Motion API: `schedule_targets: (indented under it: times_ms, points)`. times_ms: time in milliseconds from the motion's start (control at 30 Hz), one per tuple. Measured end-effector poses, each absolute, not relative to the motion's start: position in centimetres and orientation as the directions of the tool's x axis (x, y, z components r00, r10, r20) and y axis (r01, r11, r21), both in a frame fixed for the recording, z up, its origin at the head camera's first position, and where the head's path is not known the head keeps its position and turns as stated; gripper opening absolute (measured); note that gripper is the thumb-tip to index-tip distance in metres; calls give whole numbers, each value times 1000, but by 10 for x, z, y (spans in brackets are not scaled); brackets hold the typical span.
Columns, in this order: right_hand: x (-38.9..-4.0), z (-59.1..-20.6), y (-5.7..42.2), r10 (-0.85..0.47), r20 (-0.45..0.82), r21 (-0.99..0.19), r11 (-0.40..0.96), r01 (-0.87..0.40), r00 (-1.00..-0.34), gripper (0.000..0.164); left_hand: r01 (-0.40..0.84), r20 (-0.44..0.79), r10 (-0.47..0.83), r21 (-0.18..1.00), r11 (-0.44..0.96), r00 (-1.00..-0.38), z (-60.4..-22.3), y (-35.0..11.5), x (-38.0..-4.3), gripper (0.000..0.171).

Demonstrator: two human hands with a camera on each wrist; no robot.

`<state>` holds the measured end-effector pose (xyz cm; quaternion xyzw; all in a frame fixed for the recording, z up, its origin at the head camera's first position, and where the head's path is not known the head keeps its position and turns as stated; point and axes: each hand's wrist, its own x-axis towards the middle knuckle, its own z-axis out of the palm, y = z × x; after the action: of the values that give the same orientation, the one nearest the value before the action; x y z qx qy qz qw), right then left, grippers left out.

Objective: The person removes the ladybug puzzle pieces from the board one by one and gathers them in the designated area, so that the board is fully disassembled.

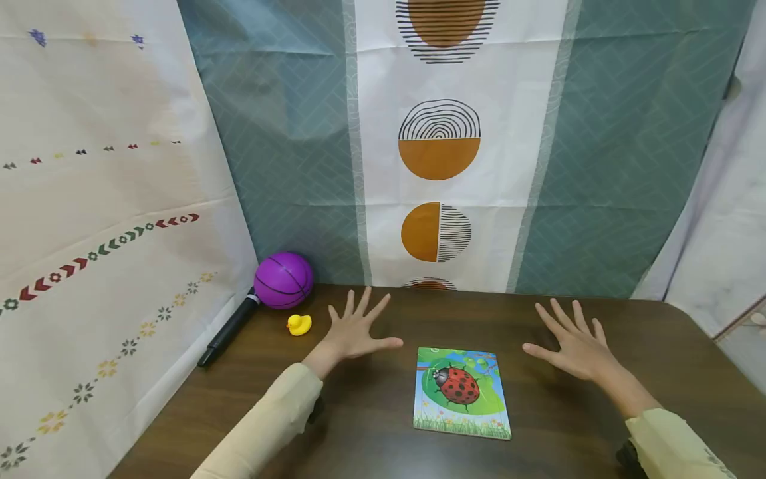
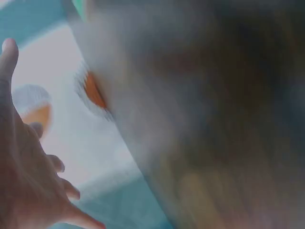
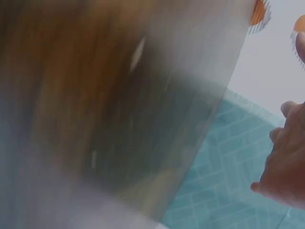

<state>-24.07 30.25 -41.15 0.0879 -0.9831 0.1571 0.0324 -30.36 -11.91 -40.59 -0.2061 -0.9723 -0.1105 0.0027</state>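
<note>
A flat, nearly square ladybug picture board (image 1: 459, 392) lies face up on the brown table (image 1: 371, 439). To its left, my left hand (image 1: 353, 332) is held over the table with fingers spread and nothing in it. My right hand (image 1: 577, 349), equally spread and holding nothing, hovers to the right of the board. Both wrist views show the spread fingers of the left hand (image 2: 33, 167) and right hand (image 3: 288, 157) against the curtain, with the tabletop blurred.
A yellow rubber duck (image 1: 299, 324) sits left of my left hand. Behind it rests a purple ball (image 1: 284, 280), beside a black stick-like object (image 1: 230, 329) along the left edge. A patterned curtain (image 1: 287, 133) hangs at the table's back edge, and white cloth (image 1: 120, 253) hangs on the left.
</note>
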Motion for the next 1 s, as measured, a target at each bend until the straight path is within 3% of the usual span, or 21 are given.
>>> schedule_targets:
  times_ms: [167, 400, 567, 1000]
  points:
    - [-235, -410, 283, -180, 117, -354, 911, -210, -977, 96, 496, 63, 499, 275, 824, -864, -405, -87, -272, 105]
    - [-235, -411, 251, -210, 148, -546, 797, -257, -966, 94, 613, 55, 626, 285, 737, -778, -409, -53, -237, 106]
    - [-237, -413, 231, -231, 151, -636, 722, -273, -961, 81, 584, 36, 607, 321, 745, -794, -417, -47, -236, 111]
    - [-252, -443, 191, -226, 189, -807, 519, -282, -956, 56, 474, 27, 575, 599, 646, -818, -446, -50, -247, 107]
